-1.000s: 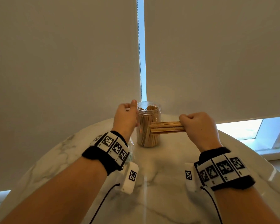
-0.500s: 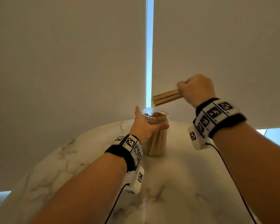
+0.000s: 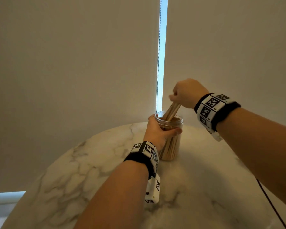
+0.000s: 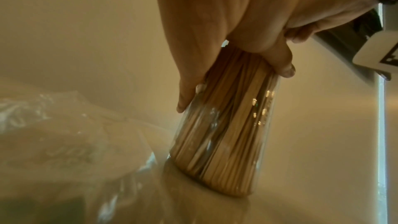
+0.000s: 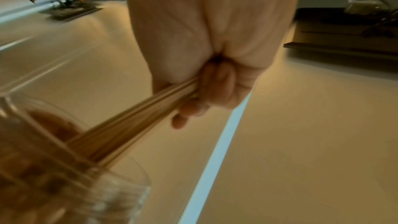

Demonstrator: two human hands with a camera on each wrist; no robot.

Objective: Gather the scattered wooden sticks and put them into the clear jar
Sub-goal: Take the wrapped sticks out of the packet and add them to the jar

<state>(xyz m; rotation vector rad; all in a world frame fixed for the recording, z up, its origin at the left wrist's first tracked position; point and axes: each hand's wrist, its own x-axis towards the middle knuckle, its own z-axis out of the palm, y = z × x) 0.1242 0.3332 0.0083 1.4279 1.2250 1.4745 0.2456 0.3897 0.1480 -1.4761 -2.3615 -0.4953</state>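
From the head view, the clear jar (image 3: 170, 138) stood upright on the marble desk (image 3: 89, 171) near its far edge, already packed with wooden sticks. The left hand (image 3: 157, 131) was wrapped around the jar's upper part just under the rim. Above it, the right hand (image 3: 186, 93) gripped a bundle of wooden sticks (image 3: 172, 111) at its top end, the lower ends slanting down into the jar's mouth.

In the left wrist view, the left hand's fingers (image 4: 280, 60) curled round the jar (image 4: 224, 139), whose base rested on the desk; crumpled clear plastic (image 4: 53, 125) lay to its left.

In the right wrist view, the right hand (image 5: 206, 88) clenched the bundle (image 5: 133, 122), which ran diagonally down into the blurred jar opening (image 5: 64, 151).
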